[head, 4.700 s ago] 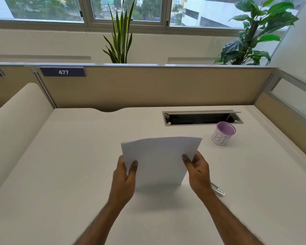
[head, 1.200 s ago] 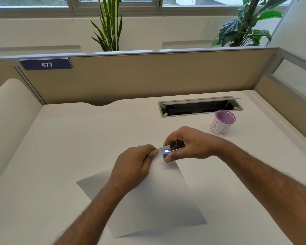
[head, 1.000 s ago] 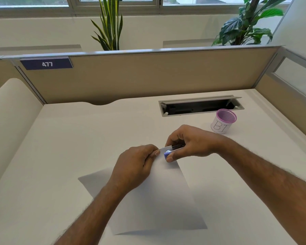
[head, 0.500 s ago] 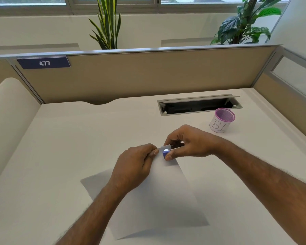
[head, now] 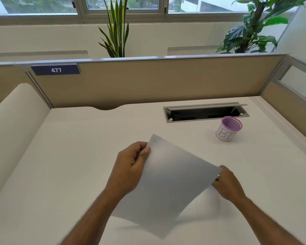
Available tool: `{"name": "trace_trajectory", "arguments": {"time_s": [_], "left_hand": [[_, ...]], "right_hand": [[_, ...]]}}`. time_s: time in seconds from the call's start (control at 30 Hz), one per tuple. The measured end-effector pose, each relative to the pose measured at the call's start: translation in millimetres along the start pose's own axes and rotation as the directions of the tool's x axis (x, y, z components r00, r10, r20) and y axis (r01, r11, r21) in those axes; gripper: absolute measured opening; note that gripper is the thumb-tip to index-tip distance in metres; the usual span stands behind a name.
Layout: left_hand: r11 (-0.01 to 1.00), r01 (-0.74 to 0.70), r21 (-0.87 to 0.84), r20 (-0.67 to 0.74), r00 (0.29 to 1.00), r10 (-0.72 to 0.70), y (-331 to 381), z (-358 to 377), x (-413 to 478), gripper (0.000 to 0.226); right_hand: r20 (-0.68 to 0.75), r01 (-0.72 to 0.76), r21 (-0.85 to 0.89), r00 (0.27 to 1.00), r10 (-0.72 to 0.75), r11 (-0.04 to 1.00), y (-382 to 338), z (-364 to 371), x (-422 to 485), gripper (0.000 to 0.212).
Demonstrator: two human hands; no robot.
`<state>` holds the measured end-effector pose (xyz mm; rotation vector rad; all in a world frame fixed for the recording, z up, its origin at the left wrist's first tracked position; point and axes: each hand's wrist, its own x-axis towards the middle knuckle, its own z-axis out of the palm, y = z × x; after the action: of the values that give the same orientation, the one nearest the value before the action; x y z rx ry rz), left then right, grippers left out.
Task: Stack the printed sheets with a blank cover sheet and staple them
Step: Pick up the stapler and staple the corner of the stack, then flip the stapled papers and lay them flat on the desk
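Observation:
The stack of sheets [head: 168,183], blank white on top, hangs tilted above the white desk [head: 74,156] and casts a shadow on it. A small dark staple mark [head: 155,140] shows at its far corner. My left hand [head: 131,163] pinches the sheets' left edge just below that corner. My right hand [head: 228,184] is by the sheets' right corner, partly hidden behind the paper, with its fingers closed around the stapler [head: 217,178]; only a small metal tip of the stapler shows.
A purple-rimmed cup marked "BI" [head: 228,129] stands at the right, behind the hands. An open cable slot [head: 205,113] is set into the desk beyond it. Beige partitions [head: 166,82] close off the back and right; a rounded panel [head: 12,124] rises on the left.
The stapler has come off the sheets' corner. My right hand moved right and toward me with it. My left hand lifted and tilted the sheets; a staple mark now shows.

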<state>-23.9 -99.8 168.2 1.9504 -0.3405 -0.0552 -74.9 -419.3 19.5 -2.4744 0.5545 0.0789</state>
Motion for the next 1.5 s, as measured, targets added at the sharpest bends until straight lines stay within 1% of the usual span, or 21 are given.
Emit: {"name": "trace_trajectory", "arguments": {"time_s": [0.17,0.27,0.33,0.37,0.4,0.43,0.47,0.5,0.53,0.57,0.63,0.7,0.77,0.83,0.93,1.03,1.17,1.27,1.37,1.43,1.5], "left_hand": [[0.953,0.049,-0.298,-0.057,0.996,-0.069,9,-4,-4,0.02],[0.913,0.101,-0.396,-0.069,0.988,-0.139,15,-4,-4,0.021],[0.887,0.133,-0.442,-0.068,0.981,-0.181,18,-4,-4,0.022],[0.88,0.137,-0.455,-0.072,0.979,-0.189,19,-4,-4,0.022],[0.876,0.135,-0.462,-0.074,0.979,-0.189,19,-3,-5,0.022],[0.877,0.125,-0.465,-0.077,0.98,-0.181,20,-3,-6,0.021],[0.878,0.111,-0.466,-0.084,0.982,-0.168,19,-2,-6,0.019],[0.878,0.094,-0.47,-0.086,0.985,-0.151,19,-1,-6,0.017],[0.874,0.075,-0.48,-0.086,0.988,-0.132,20,0,-7,0.018],[0.875,0.054,-0.481,-0.091,0.99,-0.111,20,2,-8,0.021],[0.899,0.002,-0.439,-0.123,0.99,-0.063,25,8,-12,0.023],[0.923,-0.071,-0.378,-0.179,0.984,0.002,30,15,-18,0.021],[0.947,-0.161,-0.277,-0.251,0.964,0.09,37,22,-23,0.024],[0.959,-0.246,-0.141,-0.308,0.931,0.193,43,27,-26,0.029],[0.949,-0.311,-0.046,-0.303,0.91,0.284,52,30,-29,0.035],[0.937,-0.35,-0.013,-0.262,0.905,0.335,56,29,-33,0.041],[0.936,-0.348,0.056,-0.26,0.9,0.35,57,24,-33,0.039],[0.928,-0.323,0.183,-0.292,0.884,0.366,56,9,-27,0.041],[0.921,-0.287,0.262,-0.25,0.902,0.352,56,-3,-16,0.047],[0.924,-0.283,0.258,-0.228,0.911,0.343,57,-3,-13,0.047],[0.937,-0.269,0.222,-0.261,0.91,0.323,56,2,-13,0.044]], "right_hand": [[-0.078,-0.038,0.009,0.996,0.038,0.999,20,25,-14,0.015],[-0.098,-0.053,-0.026,0.994,0.05,0.998,23,30,-14,0.018],[-0.088,-0.1,-0.095,0.992,0.091,0.99,19,30,-15,0.035],[-0.116,-0.108,-0.14,0.989,0.092,0.984,12,27,-17,0.048],[-0.172,-0.085,-0.139,0.983,0.061,0.987,1,21,-20,0.058],[-0.249,-0.017,-0.063,0.969,0.001,0.998,-18,12,-26,0.058],[-0.342,0.113,0.058,0.936,-0.086,0.992,-41,1,-33,0.049],[-0.438,0.273,0.177,0.882,-0.173,0.945,-68,-11,-43,0.037],[-0.505,0.417,0.265,0.828,-0.243,0.87,-99,-23,-55,0.026],[-0.53,0.516,0.328,0.794,-0.298,0.792,-131,-35,-68,0.021],[-0.472,0.6,0.413,0.785,-0.402,0.685,-181,-49,-91,0.025],[-0.325,0.556,0.496,0.831,-0.452,0.667,-212,-49,-102,0.044],[-0.22,0.478,0.592,0.871,-0.44,0.649,-225,-44,-106,0.056],[-0.195,0.439,0.682,0.88,-0.434,0.585,-231,-43,-107,0.05],[-0.196,0.375,0.8,0.901,-0.386,0.468,-232,-50,-107,0.033],[-0.2,0.341,0.821,0.923,-0.328,0.457,-228,-60,-101,0.023],[-0.104,0.202,0.898,0.96,-0.259,0.392,-222,-65,-96,0.021],[-0.062,0.139,0.928,0.973,-0.223,0.346,-220,-64,-93,0.016],[-0.065,0.134,0.926,0.978,-0.199,0.354,-217,-59,-90,0.013],[-0.086,0.15,0.922,0.978,-0.188,0.358,-217,-57,-91,0.016],[-0.127,0.181,0.915,0.977,-0.17,0.36,-219,-56,-92,0.019]]}}
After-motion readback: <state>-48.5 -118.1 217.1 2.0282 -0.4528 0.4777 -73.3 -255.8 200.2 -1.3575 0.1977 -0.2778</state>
